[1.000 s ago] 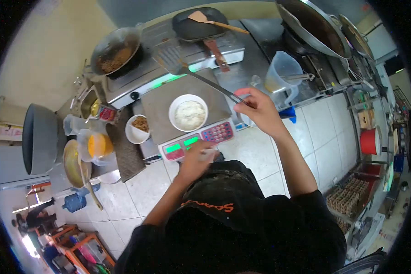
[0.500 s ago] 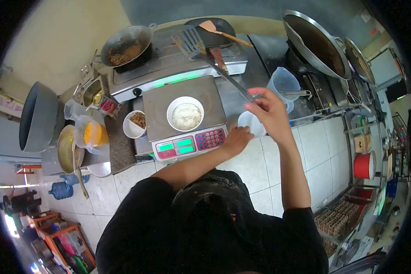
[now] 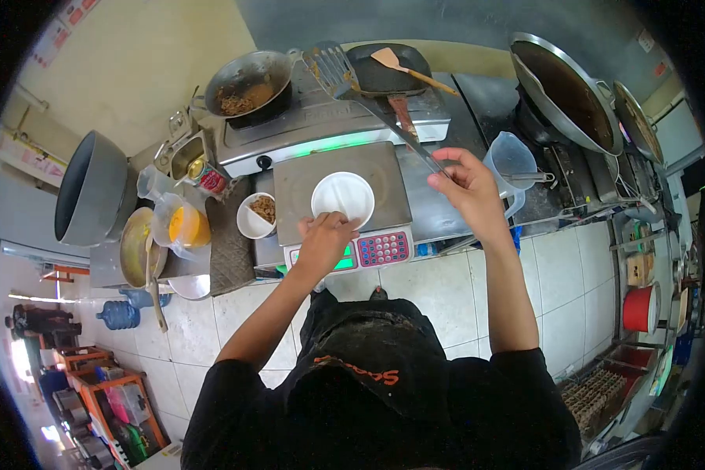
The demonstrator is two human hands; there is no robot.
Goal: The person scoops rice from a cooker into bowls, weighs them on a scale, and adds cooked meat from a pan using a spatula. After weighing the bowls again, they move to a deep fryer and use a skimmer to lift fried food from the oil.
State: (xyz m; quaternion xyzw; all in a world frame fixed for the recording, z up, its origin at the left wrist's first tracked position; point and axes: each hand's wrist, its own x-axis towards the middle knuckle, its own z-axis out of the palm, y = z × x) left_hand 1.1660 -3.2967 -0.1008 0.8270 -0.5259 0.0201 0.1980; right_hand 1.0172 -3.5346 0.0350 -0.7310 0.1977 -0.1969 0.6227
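Observation:
My left hand (image 3: 327, 241) has its fingers closed on the near rim of a white divided dish (image 3: 345, 196) over the weighing scale (image 3: 388, 168). No rice shows; whether the bowl of rice is beneath the dish is hidden. Raised at the right, my right hand (image 3: 471, 192) grips the handle of a slotted spatula (image 3: 384, 116), whose food-smeared head is above the stove. Left of the scale, a small white bowl (image 3: 252, 222) holds brown food in one half and a white divider covers the other.
A wok (image 3: 247, 61) with brown food and a square pan (image 3: 376, 74) sit on the stove (image 3: 321, 125). At right are a clear jug (image 3: 511, 157) and a large wok (image 3: 560, 86). Left are a container of orange contents (image 3: 188, 227), a pan (image 3: 137, 254) and a grey pot (image 3: 94, 188).
My left hand has moved left from beside the scale to over it, with a white divided dish now where the rice showed. The view has shifted, and the right hand still holds the spatula.

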